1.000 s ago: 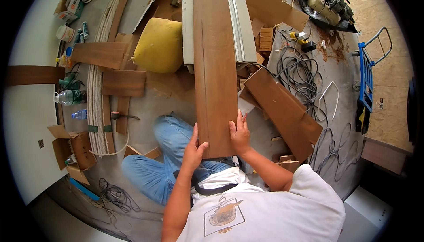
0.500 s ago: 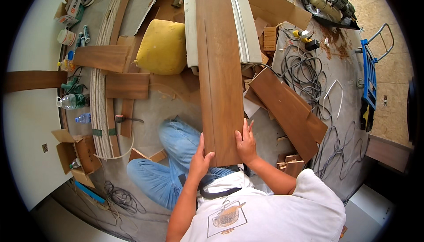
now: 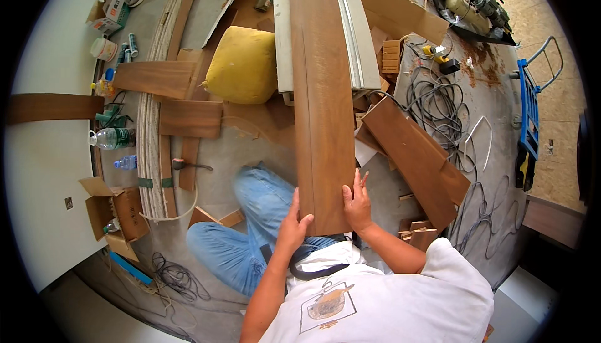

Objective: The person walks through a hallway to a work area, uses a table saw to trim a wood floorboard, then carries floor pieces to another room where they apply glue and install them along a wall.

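Note:
A long brown wooden plank (image 3: 324,111), with a dark line along its length, lies over a pale grey bench-like support (image 3: 364,49). My left hand (image 3: 292,224) grips the plank's near left edge, thumb at the edge. My right hand (image 3: 358,208) holds its right edge near the same end; a thin reddish item, perhaps a pencil, sticks up from those fingers. My jean-clad legs (image 3: 244,243) are under and left of the plank's near end. A yellow cushion (image 3: 240,64) sits just left of the support.
Loose boards (image 3: 416,164) lie right beside coiled cables (image 3: 435,102). A compressor (image 3: 469,11) and blue trolley (image 3: 528,111) are farther right. Left are plank offcuts (image 3: 153,79), long bundled strips (image 3: 153,161), bottles (image 3: 116,136) and an open carton (image 3: 122,215).
The plank has slid slightly toward me over the support, my hands moving with it; its far end now shows. The whole view has shifted, with the scene appearing farther right.

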Available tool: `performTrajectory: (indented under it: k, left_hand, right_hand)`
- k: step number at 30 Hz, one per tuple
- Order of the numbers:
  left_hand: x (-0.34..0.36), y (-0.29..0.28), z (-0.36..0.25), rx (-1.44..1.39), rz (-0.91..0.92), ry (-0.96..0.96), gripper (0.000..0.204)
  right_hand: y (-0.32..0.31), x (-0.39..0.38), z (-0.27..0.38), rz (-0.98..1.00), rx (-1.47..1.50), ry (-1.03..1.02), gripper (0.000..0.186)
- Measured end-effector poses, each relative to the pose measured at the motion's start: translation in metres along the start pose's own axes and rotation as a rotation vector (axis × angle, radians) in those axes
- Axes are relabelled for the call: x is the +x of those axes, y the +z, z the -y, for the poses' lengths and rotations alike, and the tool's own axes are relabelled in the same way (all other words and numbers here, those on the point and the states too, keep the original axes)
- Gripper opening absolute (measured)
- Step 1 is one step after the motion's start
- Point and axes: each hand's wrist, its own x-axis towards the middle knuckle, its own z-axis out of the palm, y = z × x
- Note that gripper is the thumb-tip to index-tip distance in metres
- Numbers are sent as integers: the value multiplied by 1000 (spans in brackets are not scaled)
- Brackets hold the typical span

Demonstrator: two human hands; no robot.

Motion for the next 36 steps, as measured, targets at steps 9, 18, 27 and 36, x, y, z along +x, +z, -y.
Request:
performTrajectory:
  k: [9, 18, 27, 36]
  left_hand:
    - [-3, 4, -2, -56, 1, -4, 85]
    - [-32, 3, -60, -162, 30, -50, 84]
    - [-6, 94, -73, -107, 239, -13, 61]
    - [61, 43, -138, -348, 343, 180, 50]
  right_hand:
    - [-2, -2, 0, 5, -7, 23, 67]
    - [-60, 9, 45, 29, 251, 107, 61]
    - [-158, 97, -5, 255, 559, 402, 39]
    - [-219, 224, -157, 97, 199, 228, 39]
